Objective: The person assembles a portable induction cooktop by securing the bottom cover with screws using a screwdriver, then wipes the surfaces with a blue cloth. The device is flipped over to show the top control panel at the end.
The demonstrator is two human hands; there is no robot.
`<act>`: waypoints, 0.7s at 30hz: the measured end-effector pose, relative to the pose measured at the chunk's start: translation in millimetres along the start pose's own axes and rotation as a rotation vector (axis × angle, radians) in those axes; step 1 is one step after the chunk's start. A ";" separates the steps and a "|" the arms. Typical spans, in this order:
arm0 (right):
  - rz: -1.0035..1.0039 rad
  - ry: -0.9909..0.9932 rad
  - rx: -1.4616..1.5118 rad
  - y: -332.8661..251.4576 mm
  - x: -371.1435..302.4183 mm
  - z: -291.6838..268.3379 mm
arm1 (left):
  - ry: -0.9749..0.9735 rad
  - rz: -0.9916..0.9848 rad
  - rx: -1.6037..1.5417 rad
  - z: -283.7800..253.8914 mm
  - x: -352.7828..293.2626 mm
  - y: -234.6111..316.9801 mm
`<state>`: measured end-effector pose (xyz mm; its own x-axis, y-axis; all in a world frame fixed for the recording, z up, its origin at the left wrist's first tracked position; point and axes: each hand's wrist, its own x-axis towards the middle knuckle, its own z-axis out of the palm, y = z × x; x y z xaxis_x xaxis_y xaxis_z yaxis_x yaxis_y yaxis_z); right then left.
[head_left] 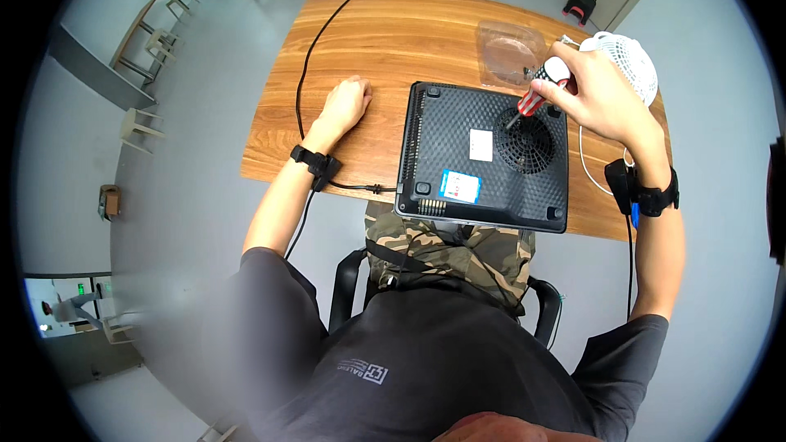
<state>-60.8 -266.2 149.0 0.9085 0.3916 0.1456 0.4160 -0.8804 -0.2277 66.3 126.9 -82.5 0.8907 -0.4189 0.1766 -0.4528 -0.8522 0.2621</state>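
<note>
A black, flat appliance that looks like an induction cooker (458,127) lies upside down at the table's near edge, its round fan grille (526,146) and rubber feet facing up. My right hand (602,94) is closed around the handle of a red and white screwdriver (532,101), whose tip points down at the grille's upper left rim. Whether the tip sits on a screw is too small to tell. To the left of the appliance, my left hand (347,103) rests on the wood in a loose fist, apart from the appliance, with nothing seen in it.
Behind the appliance, a clear plastic tray (501,53) holds small dark bits near its right side. A white, round-grilled fan (626,61) stands beyond my right hand. The black power cord (309,57) runs along the left of the wooden table (393,24). Chair armrests flank me.
</note>
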 end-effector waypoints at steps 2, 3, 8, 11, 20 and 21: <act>0.004 -0.004 0.005 -3.3 -1.5 -0.4 | 0.026 -0.010 0.001 5.0 0.0 -0.5; 0.011 -0.002 0.006 -3.6 -1.1 0.1 | 0.023 0.009 0.019 6.3 1.2 -1.5; 0.012 0.013 0.052 -2.4 0.2 5.3 | 0.081 0.029 -0.054 -6.8 7.5 7.6; -0.004 0.028 0.070 -3.4 0.8 6.3 | 0.119 0.031 -0.256 -20.3 3.2 16.9; -0.081 0.069 0.227 -23.8 6.7 1.5 | -0.271 -0.081 -0.708 -47.2 -30.0 71.2; -0.076 0.037 0.223 -29.4 7.5 -1.2 | -0.282 -0.107 -0.757 -53.2 -33.2 80.0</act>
<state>-66.3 -237.8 157.9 0.8737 0.4413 0.2046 0.4855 -0.7661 -0.4212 -1.7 89.4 -17.0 0.8618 -0.4963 -0.1048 -0.1796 -0.4917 0.8521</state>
